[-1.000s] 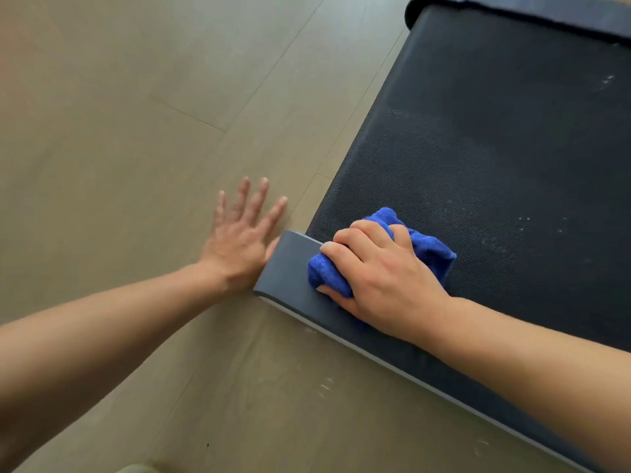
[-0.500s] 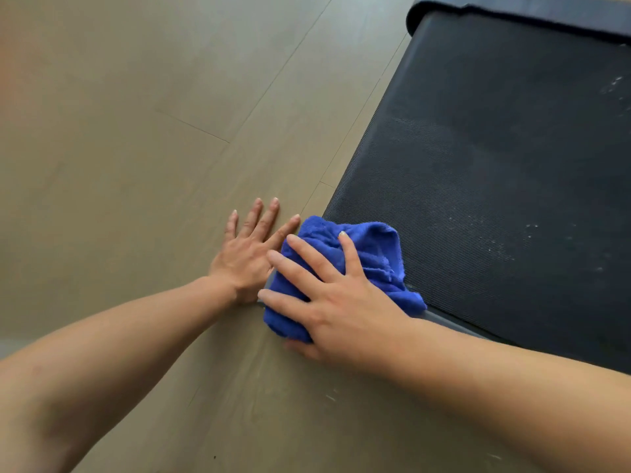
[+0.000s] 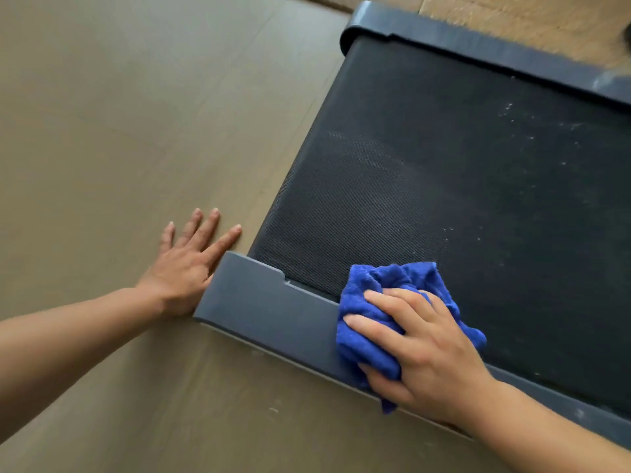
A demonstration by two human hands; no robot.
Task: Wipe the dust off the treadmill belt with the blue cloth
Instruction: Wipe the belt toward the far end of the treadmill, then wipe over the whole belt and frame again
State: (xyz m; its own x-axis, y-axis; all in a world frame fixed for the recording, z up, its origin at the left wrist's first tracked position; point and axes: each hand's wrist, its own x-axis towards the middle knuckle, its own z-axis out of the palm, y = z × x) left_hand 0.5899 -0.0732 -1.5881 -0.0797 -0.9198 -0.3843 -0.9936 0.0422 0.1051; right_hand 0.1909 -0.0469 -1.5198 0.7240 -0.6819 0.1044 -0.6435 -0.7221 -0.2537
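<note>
Item: blue cloth (image 3: 392,295). Bunched into a wad, lying half on the treadmill belt (image 3: 426,186) and half on the grey end rail (image 3: 273,308), at the belt's near edge. Pressed down under the right hand (image 3: 423,349), fingers (image 3: 386,302) curled over the folds and gripping them, thumb tucked along the cloth's near side.

Item: left hand (image 3: 186,264). Flat on the floor (image 3: 102,148) just beside the rail's corner, fingers spread and straight, holding nothing; heel of the palm touching or nearly touching the rail.

Item: dust specks (image 3: 519,124). Scattered pale flecks on the belt's far right portion, well apart from the cloth; a smaller scatter (image 3: 454,233) nearer, just beyond the cloth. Belt's left portion cleaner-looking, with faint wipe streaks.

Risks, judged from present layout:
- Missed patches: likely if strokes stay at the near edge, given the specks sitting toward the far cover (image 3: 478,46).
- Dust pushed off the belt onto the rail or floor rather than lifted: likely with a wad straddling the belt's edge; some pale flecks already on the floor below the rail.
- Uneven contact: bunched cloth touching only at its lumps, leaving streaks.
- Belt sliding under pressure: possible with a hard push along its length, weakening the wipe.
- Loose cloth corner dragging under the wrist, redepositing grit.
</note>
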